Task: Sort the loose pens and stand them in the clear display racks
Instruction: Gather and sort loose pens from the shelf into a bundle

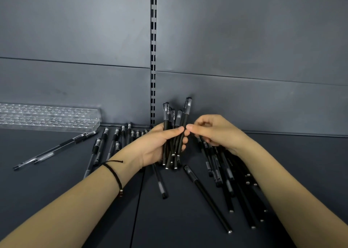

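Right forearm (282,182) covers loose pens (226,182); left hand (156,144) clasps a pen bundle (175,119); right hand (216,131) curls, its hold indiscernible.

The shelf (169,225) is finished in matt dark grey metal. The display rack (47,116), at its rear left edge, is formed of clear glossy plastic. The pens (207,198) are finished matt black.

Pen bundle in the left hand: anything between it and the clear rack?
Nothing upright. The left hand grips the bundle mid-shelf; the rack sits at the back left. Between them, loose pens lie flat on the shelf. A carry above them looks clear.
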Demonstrator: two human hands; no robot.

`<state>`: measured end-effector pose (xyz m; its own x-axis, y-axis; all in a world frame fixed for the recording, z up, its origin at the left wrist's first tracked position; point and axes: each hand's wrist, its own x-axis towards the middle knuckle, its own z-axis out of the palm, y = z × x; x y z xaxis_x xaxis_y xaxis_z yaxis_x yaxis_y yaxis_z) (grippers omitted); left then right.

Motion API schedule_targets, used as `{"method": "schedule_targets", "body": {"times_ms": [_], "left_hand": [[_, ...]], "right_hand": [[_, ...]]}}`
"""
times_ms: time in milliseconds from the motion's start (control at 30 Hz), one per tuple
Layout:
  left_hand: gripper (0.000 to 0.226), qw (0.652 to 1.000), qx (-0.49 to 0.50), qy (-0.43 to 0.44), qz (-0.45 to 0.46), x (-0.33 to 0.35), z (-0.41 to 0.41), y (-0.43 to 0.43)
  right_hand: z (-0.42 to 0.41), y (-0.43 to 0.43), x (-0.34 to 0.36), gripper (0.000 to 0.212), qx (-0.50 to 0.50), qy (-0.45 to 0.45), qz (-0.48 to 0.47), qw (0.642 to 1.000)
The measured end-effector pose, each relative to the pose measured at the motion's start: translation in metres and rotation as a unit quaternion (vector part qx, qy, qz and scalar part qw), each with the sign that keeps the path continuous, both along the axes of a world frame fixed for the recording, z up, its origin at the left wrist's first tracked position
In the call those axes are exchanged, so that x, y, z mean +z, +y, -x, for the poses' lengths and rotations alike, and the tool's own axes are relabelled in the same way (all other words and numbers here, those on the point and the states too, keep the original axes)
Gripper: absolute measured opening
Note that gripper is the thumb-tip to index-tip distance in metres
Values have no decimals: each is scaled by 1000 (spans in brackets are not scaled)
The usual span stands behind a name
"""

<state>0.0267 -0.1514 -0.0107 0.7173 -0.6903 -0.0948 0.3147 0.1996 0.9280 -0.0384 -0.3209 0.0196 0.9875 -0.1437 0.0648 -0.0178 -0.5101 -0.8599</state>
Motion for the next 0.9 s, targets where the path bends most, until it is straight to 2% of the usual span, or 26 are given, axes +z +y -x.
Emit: {"method": "schedule_targets", "body": {"times_ms": [100, 233, 333, 433, 500, 567, 667, 767, 900], "left_hand": [[9, 998, 18, 29, 58, 0, -4, 0], [25, 996, 61, 42, 45, -1, -5, 0], [30, 997, 68, 29, 36, -1, -3, 0], [39, 996, 70, 37, 45, -1, -3, 0], [32, 995, 80, 42, 48, 0, -4, -1], [21, 994, 86, 46, 52, -1, -5, 0], [20, 995, 79, 48, 49, -1, -4, 0], [17, 995, 67, 65, 21, -3, 1, -2], [12, 997, 7, 78, 10, -2, 9, -5]], "right_hand": [[13, -4, 0, 34, 75, 46, 139, 986], [20, 5, -9, 45, 122, 104, 305, 939], [20, 14, -13, 39, 110, 112, 334, 929], [18, 14, -13, 26, 90, 121, 267, 952], [17, 11, -11, 21, 73, 125, 210, 967], [16, 8, -8, 19, 64, 130, 127, 981], [12, 1, -7, 13, 44, 95, -29, 994], [9, -6, -7, 8, 17, 34, -177, 983], [6, -15, -6, 5, -23, -10, -288, 957]]}}
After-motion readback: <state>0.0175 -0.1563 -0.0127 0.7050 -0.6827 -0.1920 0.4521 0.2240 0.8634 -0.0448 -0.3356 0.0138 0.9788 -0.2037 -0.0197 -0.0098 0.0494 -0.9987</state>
